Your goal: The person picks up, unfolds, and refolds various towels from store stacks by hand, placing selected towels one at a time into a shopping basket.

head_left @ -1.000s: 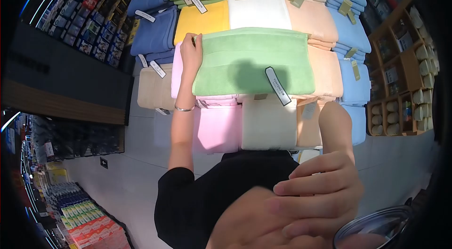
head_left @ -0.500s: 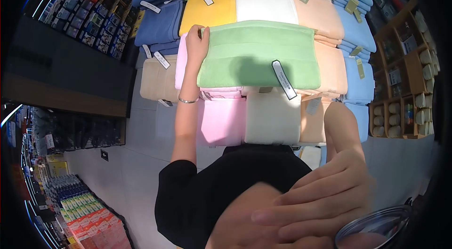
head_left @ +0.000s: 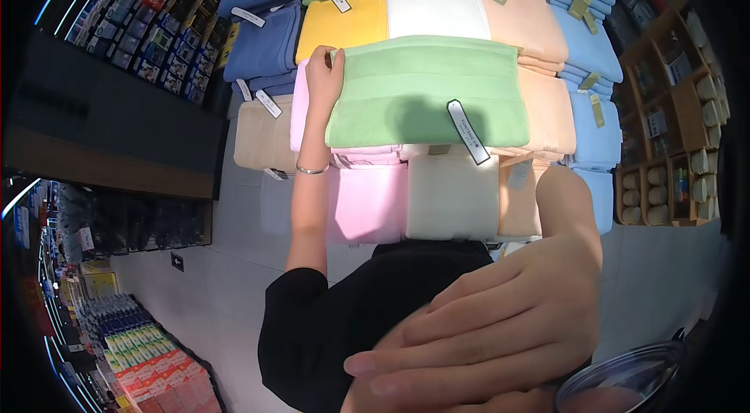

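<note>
A folded green towel (head_left: 426, 89) with a white label (head_left: 468, 132) lies across the towel stacks. At its upper left corner my left hand (head_left: 324, 73) is closed, with the edge pinched between thumb and fingers. My right hand (head_left: 492, 319) is raised close to the camera at the lower right, away from the towels. Its fingers are stretched out side by side, pointing left, and nothing shows in them. Yellow (head_left: 344, 22), white (head_left: 437, 10) and peach (head_left: 527, 26) towels lie just behind the green one.
Pink (head_left: 367, 202) and cream (head_left: 451, 198) towels are at the front, blue ones (head_left: 598, 128) at the right. A wooden shelf (head_left: 680, 120) stands at the far right. Packed goods fill racks at the left, with red boxes (head_left: 168, 382) at the lower left.
My right hand has moved left and its curled fingers have straightened. My left hand keeps its hold on the green towel's corner. The view has shifted slightly.
</note>
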